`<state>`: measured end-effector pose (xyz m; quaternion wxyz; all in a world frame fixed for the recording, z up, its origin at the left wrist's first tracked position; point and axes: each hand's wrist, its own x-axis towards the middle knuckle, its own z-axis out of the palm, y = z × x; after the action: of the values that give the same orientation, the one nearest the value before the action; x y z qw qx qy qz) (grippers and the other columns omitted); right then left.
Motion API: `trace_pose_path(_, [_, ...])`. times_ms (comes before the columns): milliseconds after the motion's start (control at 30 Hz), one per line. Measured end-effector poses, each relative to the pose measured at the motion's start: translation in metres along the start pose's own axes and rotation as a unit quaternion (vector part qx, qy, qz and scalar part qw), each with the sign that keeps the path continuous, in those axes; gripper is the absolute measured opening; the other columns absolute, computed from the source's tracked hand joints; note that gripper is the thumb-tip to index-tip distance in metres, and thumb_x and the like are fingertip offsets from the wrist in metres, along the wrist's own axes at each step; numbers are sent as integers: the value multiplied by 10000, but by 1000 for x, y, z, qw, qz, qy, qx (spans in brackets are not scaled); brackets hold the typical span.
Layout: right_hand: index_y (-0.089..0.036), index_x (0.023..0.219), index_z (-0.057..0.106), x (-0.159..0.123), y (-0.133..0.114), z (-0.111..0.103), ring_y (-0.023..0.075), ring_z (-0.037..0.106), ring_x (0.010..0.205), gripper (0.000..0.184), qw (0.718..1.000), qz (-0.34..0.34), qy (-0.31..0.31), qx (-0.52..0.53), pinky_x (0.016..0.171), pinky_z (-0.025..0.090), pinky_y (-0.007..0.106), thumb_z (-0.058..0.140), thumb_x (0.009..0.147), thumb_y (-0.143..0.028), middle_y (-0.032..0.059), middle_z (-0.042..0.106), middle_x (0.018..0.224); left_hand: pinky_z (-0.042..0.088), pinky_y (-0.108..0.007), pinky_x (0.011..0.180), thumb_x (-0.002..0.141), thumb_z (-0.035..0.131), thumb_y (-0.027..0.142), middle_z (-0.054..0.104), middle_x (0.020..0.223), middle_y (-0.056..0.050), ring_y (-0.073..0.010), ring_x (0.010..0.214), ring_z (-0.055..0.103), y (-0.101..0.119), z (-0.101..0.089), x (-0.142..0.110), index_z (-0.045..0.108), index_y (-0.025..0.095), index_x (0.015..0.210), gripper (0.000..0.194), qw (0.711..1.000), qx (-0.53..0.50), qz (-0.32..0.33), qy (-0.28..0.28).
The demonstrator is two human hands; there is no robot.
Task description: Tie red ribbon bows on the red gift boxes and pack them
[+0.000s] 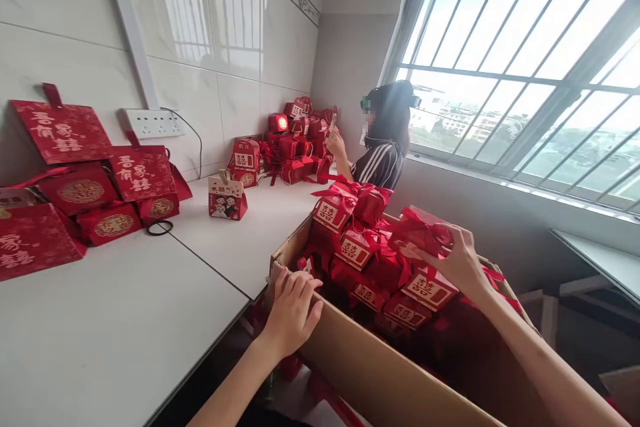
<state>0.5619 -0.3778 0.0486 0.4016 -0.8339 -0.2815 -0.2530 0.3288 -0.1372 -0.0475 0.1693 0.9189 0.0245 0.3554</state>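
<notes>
A large cardboard box stands in front of me, heaped with red gift boxes that carry ribbon bows and gold double-happiness labels. My left hand grips its near rim by the corner, fingers hooked over the edge and thumb apart on the outer side. Above the heap, my right hand is closed around one red gift box, with the thumb beneath it and the fingers on its far side. Part of that box is hidden by the fingers.
A white table runs along the left. It bears stacked red boxes, a black ring, a small printed box and a far pile. A co-worker is beyond the carton. A barred window is at right.
</notes>
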Motion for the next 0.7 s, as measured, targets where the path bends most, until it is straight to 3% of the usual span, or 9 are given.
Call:
trace_pose_path(100, [-217,1017,526,15,-9,31,285,534,982,719,993,75,-41,84,926,415,518,778,445,-572,88,524,1036,226,-456,1069,849,401,240,612,1000,-45,-213,1030,519,-1,2,-1,550,214,1039,242,1000,-2,0,4])
trace_pose_path(167, [-230,1007,508,19,-23,47,252,576,911,652,958,163,-78,221,854,479,475,774,494,-531,61,571,977,226,-456,1071,851,403,247,614,995,-47,-214,1032,518,-1,2,-2,550,214,1039,241,1000,-4,-1,0])
trace_pose_path(267, [-233,949,524,21,-46,58,246,627,840,491,824,304,-180,443,679,555,408,673,614,-561,66,631,894,220,-456,1075,850,410,249,615,996,-44,-211,1038,519,-1,0,-3,550,217,1036,235,1000,-6,0,-6])
trace_pose_path(333, [-214,927,553,18,-59,56,257,644,855,466,736,355,-243,523,617,569,375,588,667,-600,95,654,892,212,-450,1077,846,419,240,616,1000,-38,-206,1041,518,-1,-1,-3,548,221,1039,232,1000,-10,0,-5])
trace_pose_path(433, [-192,996,573,9,-74,46,238,646,929,458,667,388,-281,571,617,579,314,521,738,-567,112,659,999,197,-445,1083,846,417,225,618,998,-37,-204,1045,512,-1,-1,-3,545,218,1037,230,1000,-21,1,0])
trace_pose_path(500, [-202,1026,571,3,-80,40,229,641,960,430,657,394,-282,577,626,582,300,524,756,-532,100,657,1040,194,-449,1083,849,409,224,618,996,-44,-208,1046,509,-1,-1,-3,546,215,1034,231,1000,-27,1,3])
trace_pose_path(567, [-226,1017,569,0,-80,36,226,641,953,402,676,382,-270,570,626,583,306,546,748,-524,77,665,1023,194,-451,1081,852,404,223,617,996,-47,-211,1048,508,-1,0,-3,546,214,1035,232,999,-33,1,1])
trace_pose_path(633, [-252,988,565,-1,-74,36,225,640,914,386,725,352,-230,545,625,580,326,574,726,-535,50,668,982,187,-451,1082,854,404,221,615,1001,-46,-212,1051,507,-1,0,-3,542,214,1039,231,999,-38,-1,-1])
trace_pose_path(700, [-262,979,548,3,-61,40,225,629,886,401,811,292,-149,485,658,571,354,606,696,-540,36,651,960,176,-449,1085,852,410,218,614,1009,-41,-209,1052,507,-1,1,-3,538,216,1043,230,999,-43,-3,-1])
